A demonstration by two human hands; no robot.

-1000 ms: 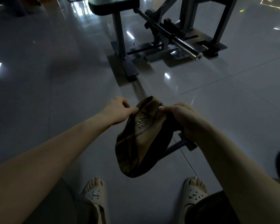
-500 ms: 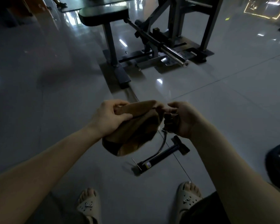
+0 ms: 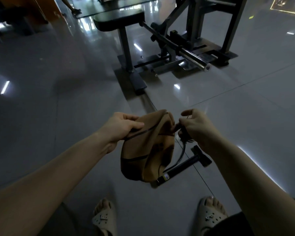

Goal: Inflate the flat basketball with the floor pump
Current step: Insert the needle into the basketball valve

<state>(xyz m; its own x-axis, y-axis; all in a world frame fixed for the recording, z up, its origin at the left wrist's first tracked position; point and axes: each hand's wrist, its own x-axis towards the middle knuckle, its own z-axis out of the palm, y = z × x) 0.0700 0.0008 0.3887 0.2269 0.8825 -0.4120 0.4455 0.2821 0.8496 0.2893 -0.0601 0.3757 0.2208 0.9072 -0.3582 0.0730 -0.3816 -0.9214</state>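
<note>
**Friend:** Where's the ball, and what are your hands doing?

**Me:** The ball (image 3: 148,149) is off the floor in front of me. My left hand (image 3: 124,126) pinches its upper fold with the thumb on top, and the rest sags toward six o'clock. My right hand (image 3: 194,126), at the ball's three o'clock, is curled round the end of the hose (image 3: 181,155), fingertips almost against the ball's top corner. I can't tell whether the needle is in the valve.

**Friend:** What could go wrong?

**Me:** Mostly the needle, I think. The skin is so slack it could fold over the valve, so I might push at an angle and bend the needle or jab the rubber. The hose is another risk. A tug from me could drag the pump (image 3: 182,167), which lies flat at the ball's four o'clock. The floor (image 3: 75,116) looks slick too. Once upright, the pump's foot might skate, and I'm in open sandals (image 3: 104,218).

**Friend:** What's it all made of?

**Me:** The ball is a tan, rubbery shell with black seams, collapsed into a creased bowl. The light is too dim to judge its grain. The hose is thin, black and springy, hanging in a curve. The pump is a slim dark tube with a flat crossbar at its two o'clock end and a small yellow label. The floor is glossy grey tile, mirroring the lights.
</note>
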